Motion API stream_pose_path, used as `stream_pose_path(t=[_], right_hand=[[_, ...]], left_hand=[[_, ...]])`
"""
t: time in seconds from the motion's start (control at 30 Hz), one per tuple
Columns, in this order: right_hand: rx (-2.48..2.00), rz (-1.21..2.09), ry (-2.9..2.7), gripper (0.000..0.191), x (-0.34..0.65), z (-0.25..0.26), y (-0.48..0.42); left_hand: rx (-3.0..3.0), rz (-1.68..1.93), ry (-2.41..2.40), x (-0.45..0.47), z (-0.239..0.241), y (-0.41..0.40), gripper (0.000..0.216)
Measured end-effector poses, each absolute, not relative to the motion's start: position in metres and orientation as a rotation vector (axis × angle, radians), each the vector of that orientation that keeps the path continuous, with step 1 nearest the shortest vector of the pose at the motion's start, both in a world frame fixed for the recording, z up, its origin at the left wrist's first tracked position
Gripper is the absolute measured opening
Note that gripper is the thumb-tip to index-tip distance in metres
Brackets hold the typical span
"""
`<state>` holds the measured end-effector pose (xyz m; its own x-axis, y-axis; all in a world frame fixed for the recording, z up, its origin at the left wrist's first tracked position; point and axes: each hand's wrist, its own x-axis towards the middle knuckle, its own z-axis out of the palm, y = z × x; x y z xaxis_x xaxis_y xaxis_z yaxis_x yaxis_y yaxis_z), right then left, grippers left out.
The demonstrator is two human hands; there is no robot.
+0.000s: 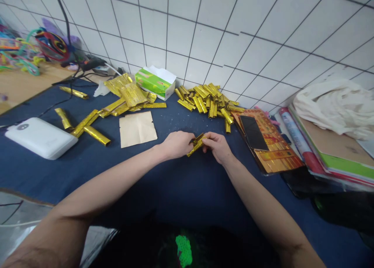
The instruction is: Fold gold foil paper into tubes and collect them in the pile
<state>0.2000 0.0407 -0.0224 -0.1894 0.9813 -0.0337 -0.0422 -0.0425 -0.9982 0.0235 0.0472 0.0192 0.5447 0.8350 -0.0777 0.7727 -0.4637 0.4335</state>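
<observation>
Between my two hands is a folded piece of gold foil paper [196, 144], held just above the dark blue cloth. My left hand [179, 144] grips its left side, fingers curled and partly hidden from view. On the other side, my right hand [216, 146] pinches the right end with thumb and fingers. Beyond them lies a heap of small folded gold pieces [209, 100] against the wall. A square of plain tan paper [138, 129] rests flat to the left of my left hand.
Longer gold rolls [97, 135] and gold packets [131, 93] lie at left, near a white power bank [41, 138] with a cable. A green tissue pack [155, 82] stands by the tiled wall. At right, a black phone-like slab [253, 132] lies on orange-gold printed sheets [277, 159], beside stacked folders [344, 147].
</observation>
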Motion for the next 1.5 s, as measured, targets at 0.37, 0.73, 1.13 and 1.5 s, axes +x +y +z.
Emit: stream_pose_path(t=[0.37, 0.73, 1.13, 1.5], right_hand=[[-1.062, 1.226, -1.393, 0.024, 0.198, -0.024, 0.039], [-0.993, 1.270, -1.499, 0.019, 0.199, -0.024, 0.038], [-1.012, 1.257, -1.510, 0.019, 0.198, -0.024, 0.036], [-1.105, 1.282, -1.335, 0.019, 0.191, -0.026, 0.037]], left_hand=[[2.144, 0.456, 1.269, 0.024, 0.019, 0.048, 0.020], [1.921, 0.612, 1.209, 0.025, 0.015, 0.054, 0.025], [2.134, 0.578, 1.369, 0.028, 0.010, 0.047, 0.023], [2.421, 0.447, 1.408, 0.029, 0.017, 0.039, 0.022]])
